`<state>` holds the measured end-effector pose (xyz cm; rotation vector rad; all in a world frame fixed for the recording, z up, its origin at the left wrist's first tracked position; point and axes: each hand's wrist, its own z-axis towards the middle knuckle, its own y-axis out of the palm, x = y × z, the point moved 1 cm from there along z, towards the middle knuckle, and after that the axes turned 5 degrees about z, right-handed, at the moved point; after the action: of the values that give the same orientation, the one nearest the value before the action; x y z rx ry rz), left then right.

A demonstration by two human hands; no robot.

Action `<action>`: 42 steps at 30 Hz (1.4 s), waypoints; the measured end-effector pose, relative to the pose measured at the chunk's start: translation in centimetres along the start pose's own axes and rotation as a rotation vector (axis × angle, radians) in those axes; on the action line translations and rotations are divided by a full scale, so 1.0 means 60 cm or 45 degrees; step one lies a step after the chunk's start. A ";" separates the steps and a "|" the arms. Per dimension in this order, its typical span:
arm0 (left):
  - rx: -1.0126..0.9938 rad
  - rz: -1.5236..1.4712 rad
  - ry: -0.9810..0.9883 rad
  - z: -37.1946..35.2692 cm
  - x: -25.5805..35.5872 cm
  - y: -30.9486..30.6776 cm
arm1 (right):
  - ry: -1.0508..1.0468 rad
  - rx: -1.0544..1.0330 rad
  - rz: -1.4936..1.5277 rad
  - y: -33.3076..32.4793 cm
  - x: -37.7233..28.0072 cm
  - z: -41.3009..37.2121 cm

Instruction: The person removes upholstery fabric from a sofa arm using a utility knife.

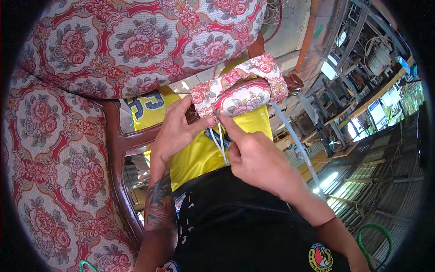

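Observation:
A padded armrest (244, 97) wears floral fabric, with a loose flap of the same fabric (265, 65) raised around its far side. My left hand (174, 129) grips the near left corner of this fabric, thumb pressed at its lower edge and fingers partly behind it. Close by, my right hand (256, 154) stretches its index finger to the same edge, almost meeting the left thumb. Its other fingers are curled in, and what they may hold is hidden. Below the fingertips, white cords (222, 147) hang beside a small dark item that I cannot identify.
A floral sofa backrest (140, 43) and a floral seat cushion (59, 177) fill the left and top, joined by a brown wooden frame (117, 136). Yellow cloth (195, 158) covers my lap. Behind on the right are stacked wooden furniture parts (331, 109) and a corrugated wall (376, 181).

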<state>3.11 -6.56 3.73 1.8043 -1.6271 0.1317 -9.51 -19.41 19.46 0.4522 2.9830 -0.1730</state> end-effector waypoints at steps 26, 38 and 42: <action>-0.074 -0.151 -0.044 0.005 0.002 -0.003 | 0.147 0.274 0.244 0.000 -0.010 -0.043; -0.057 -0.298 -0.084 0.023 0.001 0.007 | 0.169 0.315 0.155 0.036 -0.024 -0.019; -0.069 -0.151 -0.041 0.026 -0.006 0.000 | 0.234 0.293 0.129 0.038 -0.032 -0.013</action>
<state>2.47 -7.11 2.37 1.8647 -1.5263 0.0045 -7.06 -17.71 20.28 0.6769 3.1219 -0.4946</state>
